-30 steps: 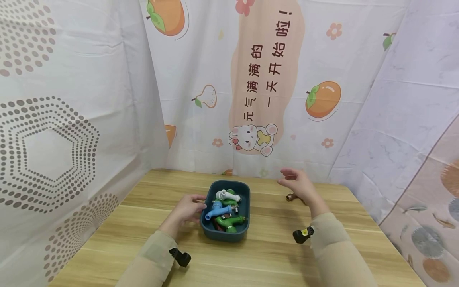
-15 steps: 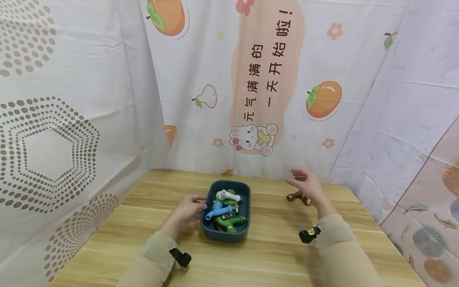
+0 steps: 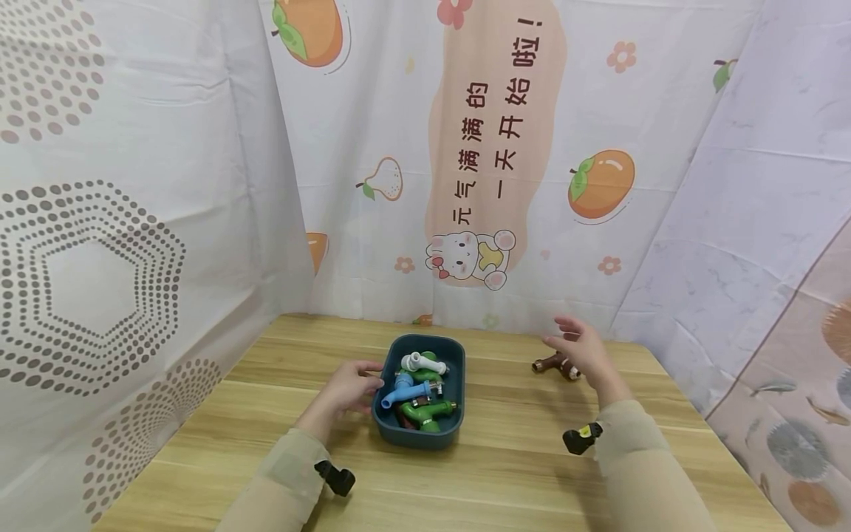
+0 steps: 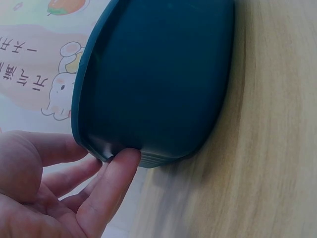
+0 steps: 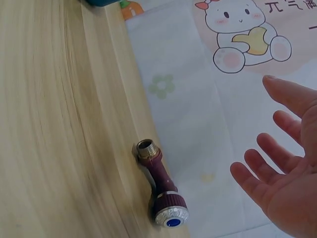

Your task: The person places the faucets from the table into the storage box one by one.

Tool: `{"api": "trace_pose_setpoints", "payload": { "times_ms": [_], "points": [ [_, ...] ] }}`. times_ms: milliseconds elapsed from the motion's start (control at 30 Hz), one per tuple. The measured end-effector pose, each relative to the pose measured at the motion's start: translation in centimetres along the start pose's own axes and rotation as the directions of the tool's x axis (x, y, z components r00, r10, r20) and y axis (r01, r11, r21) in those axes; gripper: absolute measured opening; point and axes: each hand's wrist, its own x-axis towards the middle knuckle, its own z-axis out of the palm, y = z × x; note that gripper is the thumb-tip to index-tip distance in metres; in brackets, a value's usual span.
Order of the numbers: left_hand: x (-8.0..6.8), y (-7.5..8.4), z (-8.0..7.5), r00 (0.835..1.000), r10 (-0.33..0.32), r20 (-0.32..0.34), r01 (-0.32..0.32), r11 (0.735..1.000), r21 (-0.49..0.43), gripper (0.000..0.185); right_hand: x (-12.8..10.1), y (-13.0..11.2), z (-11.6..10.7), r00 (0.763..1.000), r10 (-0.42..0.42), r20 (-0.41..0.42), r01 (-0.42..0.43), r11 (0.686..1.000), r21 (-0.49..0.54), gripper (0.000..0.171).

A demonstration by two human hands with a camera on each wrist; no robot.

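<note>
A dark teal plastic bin (image 3: 417,437) holds several taps: a white tap (image 3: 423,362), a blue tap (image 3: 408,392) and green taps, one green tap (image 3: 432,410) lying nearest the front. My left hand (image 3: 349,386) holds the bin's left side. In the left wrist view, thumb and fingers (image 4: 111,183) meet its rim and the outer wall just below. Off to the right, a dark brown tap (image 5: 161,176) with a threaded brass end and a blue-dotted knob lies on the table. My right hand (image 3: 581,349) hovers over that tap, fingers spread and holding nothing.
The wooden table (image 3: 505,458) reaches back to a printed curtain (image 3: 372,244) along its far edge. More cloth hangs on the left and right sides. Each sleeve carries a black wrist camera, such as the right wrist camera (image 3: 580,439).
My right hand has drifted to the right and slightly down, uncovering more of the brown tap. The left hand and the bin have stayed in place.
</note>
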Motion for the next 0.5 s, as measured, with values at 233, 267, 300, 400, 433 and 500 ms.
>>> {"api": "trace_pose_setpoints", "payload": {
  "times_ms": [233,267,300,400,433,500],
  "points": [
    [0.1,-0.2,0.0,1.000,-0.005,0.001,0.005,1.000,0.001,0.042,-0.1,0.7,-0.5,1.000,0.011,-0.002,-0.011,0.999,-0.030,0.073],
    [0.1,-0.2,0.0,1.000,-0.008,-0.002,0.008,1.000,-0.001,0.041,-0.1,0.9,-0.6,1.000,0.015,-0.002,-0.015,0.999,-0.033,0.074],
    [0.2,-0.2,0.0,1.000,-0.008,-0.002,0.008,1.000,0.000,0.042,-0.2,1.1,-0.6,1.000,0.018,-0.001,-0.018,0.999,-0.041,0.075],
    [0.2,-0.2,0.1,1.000,-0.007,-0.004,0.007,1.000,0.001,0.042,-0.3,1.6,-0.7,0.999,0.034,0.002,-0.034,0.998,-0.044,0.075],
    [0.2,-0.2,0.1,1.000,-0.007,-0.005,0.007,1.000,0.001,0.042,-0.4,1.8,-0.8,0.999,0.043,0.004,-0.043,0.998,-0.044,0.076],
    [0.3,-0.3,0.0,1.000,-0.006,-0.005,0.006,1.000,0.003,0.041,-0.5,2.1,-0.9,0.998,0.061,0.006,-0.060,0.997,-0.046,0.076]
  ]
}}
